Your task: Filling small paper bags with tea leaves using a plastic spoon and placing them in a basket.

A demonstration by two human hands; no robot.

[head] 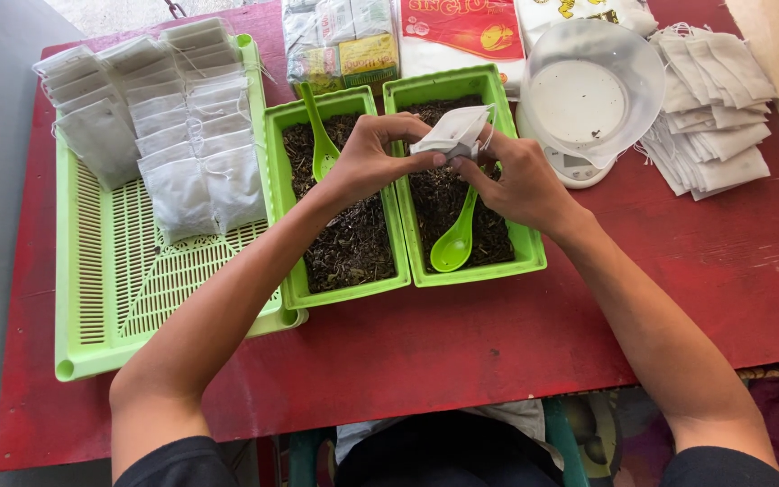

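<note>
White tea bag (453, 133) pinched between both hands above the right tray (526, 242).

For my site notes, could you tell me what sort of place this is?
Probably a small home workshop for packing tea: trays of loose leaf, filled bags on a rack, a scale, and both hands, left and right, holding a bag.

Glossy green plastic trays (344, 284), matt paper sachet (451, 135), red table (498, 352)

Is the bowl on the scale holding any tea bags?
No, the clear bowl on the scale holds only a few dark specks; the empty bags lie beside it on the table.
</note>
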